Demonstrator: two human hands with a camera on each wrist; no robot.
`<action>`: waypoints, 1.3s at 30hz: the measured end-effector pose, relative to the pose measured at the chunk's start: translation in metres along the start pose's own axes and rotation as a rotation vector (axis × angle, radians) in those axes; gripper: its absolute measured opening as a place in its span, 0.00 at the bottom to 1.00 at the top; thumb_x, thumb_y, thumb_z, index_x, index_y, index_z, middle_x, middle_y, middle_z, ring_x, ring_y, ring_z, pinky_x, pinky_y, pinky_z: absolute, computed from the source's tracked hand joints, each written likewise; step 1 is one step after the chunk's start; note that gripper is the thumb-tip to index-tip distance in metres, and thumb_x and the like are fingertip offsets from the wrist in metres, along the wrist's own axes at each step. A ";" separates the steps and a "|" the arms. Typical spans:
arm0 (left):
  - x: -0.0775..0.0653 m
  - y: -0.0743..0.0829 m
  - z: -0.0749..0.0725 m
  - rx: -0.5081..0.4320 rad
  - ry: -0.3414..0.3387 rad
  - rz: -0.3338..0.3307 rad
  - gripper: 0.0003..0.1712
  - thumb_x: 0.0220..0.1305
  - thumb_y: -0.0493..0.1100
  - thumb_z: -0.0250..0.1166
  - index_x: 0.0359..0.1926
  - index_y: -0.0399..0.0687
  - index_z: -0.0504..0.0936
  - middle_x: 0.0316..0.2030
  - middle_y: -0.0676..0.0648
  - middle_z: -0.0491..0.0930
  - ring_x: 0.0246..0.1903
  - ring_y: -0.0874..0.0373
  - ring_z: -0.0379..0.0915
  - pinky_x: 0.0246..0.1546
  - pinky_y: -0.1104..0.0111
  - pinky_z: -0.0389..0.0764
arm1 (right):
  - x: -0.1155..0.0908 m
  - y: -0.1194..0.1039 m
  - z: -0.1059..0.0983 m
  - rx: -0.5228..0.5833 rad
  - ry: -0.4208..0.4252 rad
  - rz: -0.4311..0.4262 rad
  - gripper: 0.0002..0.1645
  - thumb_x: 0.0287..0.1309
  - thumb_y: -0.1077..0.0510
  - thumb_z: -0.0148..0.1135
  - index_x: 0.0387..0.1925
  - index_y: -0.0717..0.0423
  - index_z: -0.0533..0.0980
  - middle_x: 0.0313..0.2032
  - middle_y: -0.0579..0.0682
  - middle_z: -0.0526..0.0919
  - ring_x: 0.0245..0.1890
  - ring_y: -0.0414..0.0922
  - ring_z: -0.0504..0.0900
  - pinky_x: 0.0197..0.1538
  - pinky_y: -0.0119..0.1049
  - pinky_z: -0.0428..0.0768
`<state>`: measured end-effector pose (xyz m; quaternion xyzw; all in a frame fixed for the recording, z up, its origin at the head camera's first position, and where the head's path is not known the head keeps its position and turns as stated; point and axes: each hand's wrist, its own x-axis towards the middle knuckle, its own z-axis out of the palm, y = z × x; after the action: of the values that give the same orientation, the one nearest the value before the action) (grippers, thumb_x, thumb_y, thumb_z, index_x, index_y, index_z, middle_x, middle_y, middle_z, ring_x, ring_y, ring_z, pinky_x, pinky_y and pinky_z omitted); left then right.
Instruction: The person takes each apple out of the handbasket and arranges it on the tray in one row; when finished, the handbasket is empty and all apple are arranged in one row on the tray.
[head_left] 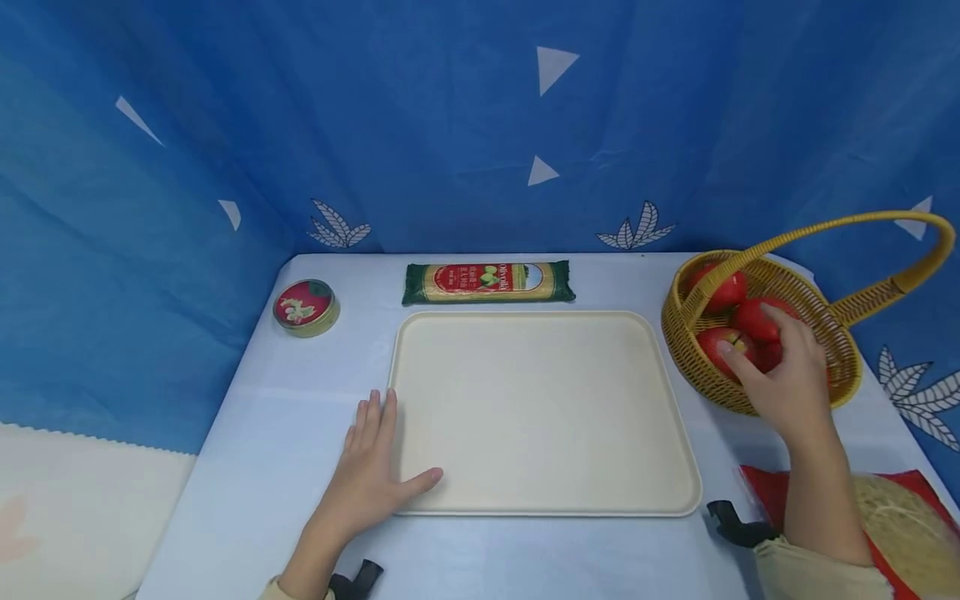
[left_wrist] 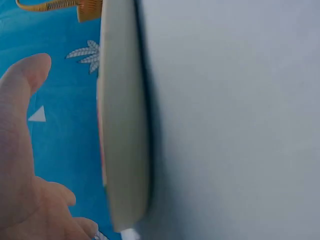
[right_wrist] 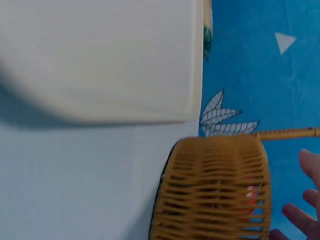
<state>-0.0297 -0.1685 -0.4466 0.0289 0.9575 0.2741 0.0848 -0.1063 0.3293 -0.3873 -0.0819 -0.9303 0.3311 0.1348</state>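
One red-edged packet (head_left: 911, 525) lay right of the cream tray's (head_left: 540, 417) near corner, partly hidden by an arm. At the tray's left edge, toward its near corner, the person's left hand (head_left: 369, 471) was flat, fingers straight and thumb spread; whether it pressed the rim could not be told. Right of the tray, the right hand (head_left: 797, 379) reached into a wicker basket (head_left: 693, 375), thumb and fingers parted above red apples (head_left: 752, 319), with contact unclear. Left of the tray's far corner sat a round tin (head_left: 306, 307); just beyond its far edge lay a green-ended pasta pack (head_left: 487, 282). Behind the tray hung a blue curtain (head_left: 450, 125).
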 end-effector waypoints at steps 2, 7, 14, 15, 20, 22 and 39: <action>0.000 -0.004 0.001 -0.011 -0.013 -0.012 0.74 0.47 0.76 0.68 0.80 0.48 0.36 0.79 0.36 0.35 0.78 0.35 0.27 0.73 0.35 0.41 | 0.004 0.009 0.000 -0.041 -0.030 0.033 0.50 0.63 0.46 0.65 0.78 0.54 0.50 0.73 0.69 0.55 0.74 0.67 0.46 0.61 0.78 0.56; 0.001 -0.017 0.006 -0.037 -0.025 -0.018 0.78 0.43 0.78 0.69 0.80 0.48 0.34 0.79 0.37 0.34 0.78 0.37 0.27 0.73 0.36 0.39 | 0.011 0.024 0.000 -0.101 -0.103 0.078 0.55 0.61 0.41 0.65 0.78 0.58 0.47 0.71 0.75 0.53 0.73 0.70 0.42 0.60 0.78 0.56; 0.003 -0.030 0.015 -0.010 -0.059 0.036 0.87 0.32 0.83 0.69 0.79 0.41 0.35 0.79 0.37 0.35 0.78 0.37 0.27 0.73 0.35 0.37 | 0.018 0.027 0.002 -0.161 -0.210 0.170 0.58 0.59 0.35 0.63 0.78 0.56 0.46 0.68 0.76 0.56 0.72 0.71 0.42 0.52 0.78 0.65; 0.003 -0.031 0.015 -0.004 -0.062 0.042 0.88 0.30 0.84 0.70 0.79 0.41 0.35 0.79 0.38 0.35 0.78 0.37 0.27 0.73 0.35 0.37 | 0.018 0.027 0.002 -0.166 -0.219 0.177 0.58 0.59 0.34 0.63 0.78 0.56 0.47 0.67 0.76 0.57 0.71 0.71 0.43 0.52 0.78 0.66; 0.002 -0.036 0.016 0.007 -0.059 0.079 0.93 0.21 0.86 0.71 0.79 0.42 0.35 0.79 0.39 0.35 0.78 0.38 0.27 0.73 0.36 0.38 | 0.023 0.029 0.004 -0.222 -0.242 0.174 0.60 0.58 0.31 0.62 0.77 0.61 0.49 0.65 0.78 0.58 0.71 0.73 0.42 0.56 0.78 0.58; 0.001 -0.037 0.016 0.010 -0.057 0.090 0.94 0.20 0.86 0.71 0.79 0.42 0.35 0.79 0.39 0.36 0.78 0.38 0.27 0.73 0.36 0.39 | 0.025 0.030 0.005 -0.253 -0.245 0.156 0.61 0.58 0.29 0.61 0.75 0.64 0.50 0.63 0.79 0.59 0.70 0.75 0.43 0.58 0.78 0.52; 0.001 -0.039 0.017 0.020 -0.068 0.070 0.95 0.18 0.87 0.70 0.79 0.43 0.34 0.80 0.40 0.35 0.79 0.40 0.27 0.74 0.38 0.39 | 0.039 0.027 0.010 -0.377 -0.303 0.134 0.66 0.55 0.19 0.50 0.72 0.70 0.52 0.60 0.81 0.58 0.63 0.79 0.46 0.54 0.76 0.45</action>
<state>-0.0284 -0.1927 -0.4816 0.0725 0.9551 0.2663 0.1074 -0.1444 0.3530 -0.4044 -0.1166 -0.9776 0.1687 -0.0463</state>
